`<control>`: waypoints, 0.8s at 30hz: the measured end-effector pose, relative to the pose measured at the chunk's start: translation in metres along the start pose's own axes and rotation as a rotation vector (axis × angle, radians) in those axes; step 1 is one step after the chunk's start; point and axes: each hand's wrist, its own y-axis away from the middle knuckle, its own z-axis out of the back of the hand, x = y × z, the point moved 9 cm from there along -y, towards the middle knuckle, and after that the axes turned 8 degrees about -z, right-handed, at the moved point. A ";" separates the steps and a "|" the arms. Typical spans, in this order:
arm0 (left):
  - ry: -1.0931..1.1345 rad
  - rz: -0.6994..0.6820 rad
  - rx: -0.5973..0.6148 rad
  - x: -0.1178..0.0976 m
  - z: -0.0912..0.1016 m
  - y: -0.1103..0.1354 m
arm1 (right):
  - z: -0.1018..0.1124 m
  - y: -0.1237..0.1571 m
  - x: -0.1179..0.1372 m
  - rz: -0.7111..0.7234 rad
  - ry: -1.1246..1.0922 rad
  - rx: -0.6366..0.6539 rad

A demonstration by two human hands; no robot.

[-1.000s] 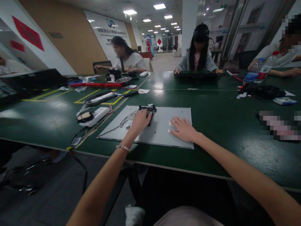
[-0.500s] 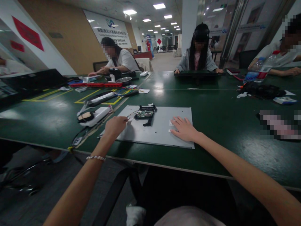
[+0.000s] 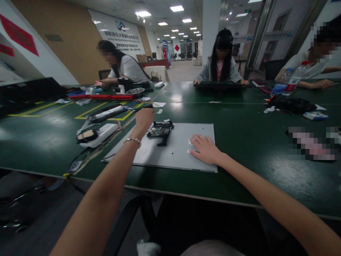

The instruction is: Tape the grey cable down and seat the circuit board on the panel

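Observation:
A grey metal panel (image 3: 173,154) lies flat on the green table (image 3: 239,131) in front of me. A small green circuit board in a black bracket (image 3: 160,130) sits on the panel's far left part. My left hand (image 3: 144,119) reaches past the panel's far left corner, its fingers curled down on a black stick-like tool (image 3: 144,106) lying there. My right hand (image 3: 204,149) rests flat and open on the panel's right side, next to small white labels (image 3: 190,142).
A white device with a dark oval (image 3: 93,134) and a long white bar (image 3: 106,113) lie left of the panel. Three people sit across the table. A metal bowl (image 3: 135,91), a red strip (image 3: 102,96), bottles (image 3: 282,83) and a black bag (image 3: 291,104) stand farther back.
My left hand left the circuit board, swung out to the panel's left edge, then reached forward to the black tool. My right hand stayed flat on the panel. The view shifted slightly.

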 end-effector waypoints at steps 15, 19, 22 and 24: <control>0.140 -0.418 0.349 -0.035 -0.086 -0.004 | 0.003 -0.003 0.001 0.013 -0.017 -0.006; 0.156 -0.298 0.366 -0.034 -0.086 -0.005 | 0.005 -0.002 0.001 0.009 -0.025 0.009; 0.242 -0.235 0.318 -0.032 -0.083 -0.008 | 0.006 -0.002 0.000 0.012 -0.029 0.017; 0.317 -0.230 0.276 -0.032 -0.081 -0.010 | 0.005 -0.001 -0.001 0.014 -0.027 0.022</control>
